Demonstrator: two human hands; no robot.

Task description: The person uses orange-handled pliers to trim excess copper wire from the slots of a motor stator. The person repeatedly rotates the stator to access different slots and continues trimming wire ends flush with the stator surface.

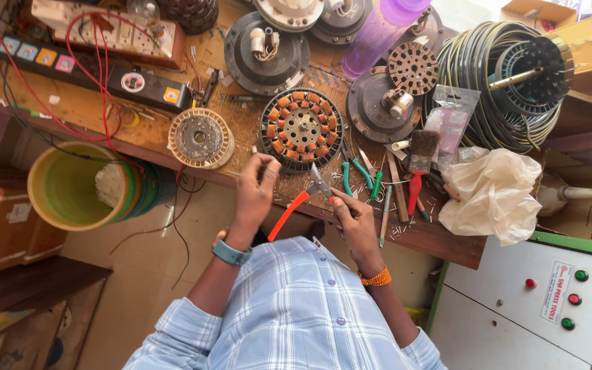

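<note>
My right hand [354, 220], with an orange bead bracelet at the wrist, grips orange-handled cutting pliers [307, 194] whose metal jaws point up toward the bench edge. My left hand [255, 192], with a teal watch, is raised beside the jaws with its fingertips pinched together; anything between them is too small to see. Just beyond both hands, a round fan stator with copper-orange coils [301, 129] lies on the wooden workbench [440, 236].
On the bench lie a white-rimmed rotor [201, 138], grey motor housings [265, 51], green-handled pliers [359, 175], a red-handled brush [419, 164], a purple bottle [378, 34], a cable coil [501, 89], a plastic bag [491, 192] and a power strip [97, 72]. A green bucket [70, 186] stands left, a button-fronted control box [549, 301] right.
</note>
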